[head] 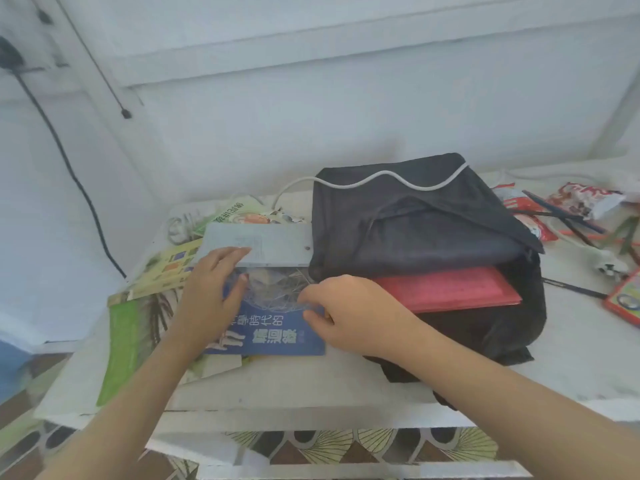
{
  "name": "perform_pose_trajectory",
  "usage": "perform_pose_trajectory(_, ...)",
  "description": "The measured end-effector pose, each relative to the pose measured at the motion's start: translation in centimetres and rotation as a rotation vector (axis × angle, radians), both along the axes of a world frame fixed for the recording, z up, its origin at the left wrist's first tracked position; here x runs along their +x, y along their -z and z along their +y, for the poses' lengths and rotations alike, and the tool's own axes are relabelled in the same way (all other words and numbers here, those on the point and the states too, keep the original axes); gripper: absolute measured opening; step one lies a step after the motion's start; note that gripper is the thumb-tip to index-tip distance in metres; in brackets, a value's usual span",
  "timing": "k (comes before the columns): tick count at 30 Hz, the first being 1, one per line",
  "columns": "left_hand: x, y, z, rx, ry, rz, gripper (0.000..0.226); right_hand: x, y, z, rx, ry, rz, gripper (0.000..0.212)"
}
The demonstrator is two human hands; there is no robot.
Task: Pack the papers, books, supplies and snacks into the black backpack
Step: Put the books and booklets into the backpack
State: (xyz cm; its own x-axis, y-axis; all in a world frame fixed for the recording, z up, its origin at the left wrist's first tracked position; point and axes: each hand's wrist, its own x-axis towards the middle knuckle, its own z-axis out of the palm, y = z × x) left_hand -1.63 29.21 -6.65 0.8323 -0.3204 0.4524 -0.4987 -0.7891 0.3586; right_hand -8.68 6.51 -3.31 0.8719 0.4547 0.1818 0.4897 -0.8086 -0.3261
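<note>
Blue book (277, 337) reading "時代的" sits under left hand (207, 296), pinched by right hand (353, 313).

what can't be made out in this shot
Head view only:
- blue book: its left part lies under the left hand, its top under a grey booklet.
- red folder: its far end is hidden inside the black backpack.
- right hand: too blurred to tell whether its fingers pinch the blue book.
- snack packets: print too blurred to read.
- red-rimmed thing: cut off by the right edge.
</note>
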Motion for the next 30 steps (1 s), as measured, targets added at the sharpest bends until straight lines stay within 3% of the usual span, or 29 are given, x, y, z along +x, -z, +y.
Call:
perform_pose_trajectory(4, -4.6, 2.4, 3.9, 0.057, -0.316, -0.12, 0.055, 2.2, 0.8, 2.5, -0.042, -0.1, -0.076, 0.026)
perform_pose_trajectory(9, -7.4, 5.6, 6.4, 0.164, -0.534, 0.096, 0.065, 5.7, 1.9, 5.1, -0.174, -0.115, -0.191, 0.037)
perform_pose_trajectory(13, -7.9, 7.6, 7.2, 0.216, -0.569, 0.251, 0.074, 8.0, 2.9, 6.4, -0.3, -0.118, -0.041, 0.058)
perform_pose_trajectory(16, -8.0, 7.8, 7.0, 0.136, -0.587, 0.278, 0.083, 9.2, 3.1, 6.9, -0.27, -0.15, 0.033, 0.058)
perform_pose_trajectory(23, -7.1, 6.1, 5.7, -0.194, -0.486, 0.23, 0.079, 11.2, 1.7, 6.1, 0.093, -0.061, 0.102, 0.052)
perform_pose_trajectory(27, -5.6, 4.0, 4.4, -0.415, -0.357, 0.137, 0.068, 11.3, 0.4, 5.1, 0.64, 0.085, 0.15, 0.051)
perform_pose_trajectory(30, -4.0, 1.7, 3.0, -0.633, -0.26, 0.183, 0.074, 11.1, -1.3, 4.6, 0.988, 0.157, 0.264, 0.05)
